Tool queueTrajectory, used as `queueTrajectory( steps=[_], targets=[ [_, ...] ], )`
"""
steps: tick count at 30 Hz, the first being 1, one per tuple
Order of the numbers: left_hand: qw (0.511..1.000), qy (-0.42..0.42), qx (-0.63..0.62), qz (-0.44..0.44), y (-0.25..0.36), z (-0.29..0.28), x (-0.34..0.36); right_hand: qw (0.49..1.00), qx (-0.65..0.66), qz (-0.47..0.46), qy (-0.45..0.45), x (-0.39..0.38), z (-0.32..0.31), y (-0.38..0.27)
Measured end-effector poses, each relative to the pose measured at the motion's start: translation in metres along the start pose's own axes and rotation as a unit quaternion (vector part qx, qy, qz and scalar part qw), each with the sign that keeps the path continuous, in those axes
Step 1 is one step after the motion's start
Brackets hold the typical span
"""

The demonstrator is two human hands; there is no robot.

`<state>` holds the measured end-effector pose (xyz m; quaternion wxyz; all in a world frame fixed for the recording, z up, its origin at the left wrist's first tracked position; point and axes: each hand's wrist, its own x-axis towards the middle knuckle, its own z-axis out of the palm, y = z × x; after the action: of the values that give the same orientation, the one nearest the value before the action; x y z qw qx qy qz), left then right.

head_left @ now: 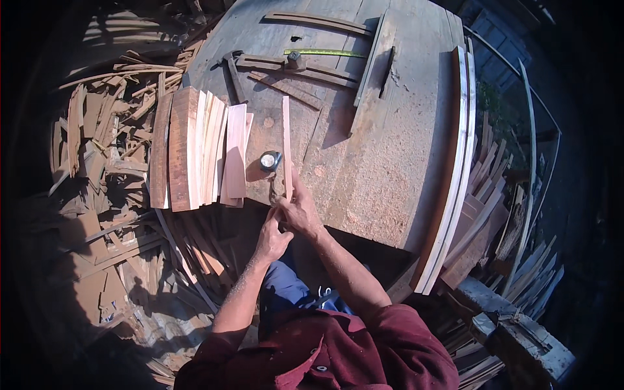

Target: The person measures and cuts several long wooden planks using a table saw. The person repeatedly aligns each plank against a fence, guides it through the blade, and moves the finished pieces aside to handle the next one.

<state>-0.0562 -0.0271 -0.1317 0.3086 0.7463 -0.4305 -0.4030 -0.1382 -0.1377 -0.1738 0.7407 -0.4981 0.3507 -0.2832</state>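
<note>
Pale pinkish strip — maroon shirt, blue trousers — yellow-green tape.

A maroon shirt is worn with, apparently, blue trousers.

Through the head-worn fisheye I look steeply down, past a maroon cloth shirt, onto a near grey plank bench.

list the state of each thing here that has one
wood strip, held in right hand
left hand, beside right hand, grip unclear
hammer, lying down
yellow measuring strip, laid straight
table, strewn with sawdust
cut boards, side by side
scrap wood, heaped loosely
</note>
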Motion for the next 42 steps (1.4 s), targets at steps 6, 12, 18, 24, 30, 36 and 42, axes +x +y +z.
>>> queueTrajectory(
  steps=[6,12,18,24,30,36,42],
  targets=[
    [0.993,-0.024,-0.049,0.109,0.040,0.003,0.103,0.907,-0.317,-0.037,0.275,0.015,-0.129,-0.021],
    [0.992,-0.012,-0.003,0.123,0.054,-0.011,0.211,0.884,-0.353,0.022,0.305,0.064,-0.193,0.005],
    [0.971,0.131,0.078,0.186,0.022,-0.042,0.353,0.865,-0.373,0.016,0.335,0.072,-0.193,0.022],
    [0.954,0.224,0.025,0.200,0.029,-0.049,0.448,0.797,-0.501,-0.144,0.306,0.019,-0.175,0.063],
    [0.870,0.122,0.338,0.336,0.015,-0.075,0.501,0.768,-0.525,-0.107,0.351,0.093,-0.199,0.040],
    [0.844,0.008,0.463,0.268,0.062,-0.061,0.501,0.723,-0.542,-0.160,0.398,0.144,-0.230,0.032],
    [0.790,0.009,0.574,0.215,0.066,-0.045,0.518,0.713,-0.548,-0.158,0.408,0.170,-0.238,0.017]
  ],
)
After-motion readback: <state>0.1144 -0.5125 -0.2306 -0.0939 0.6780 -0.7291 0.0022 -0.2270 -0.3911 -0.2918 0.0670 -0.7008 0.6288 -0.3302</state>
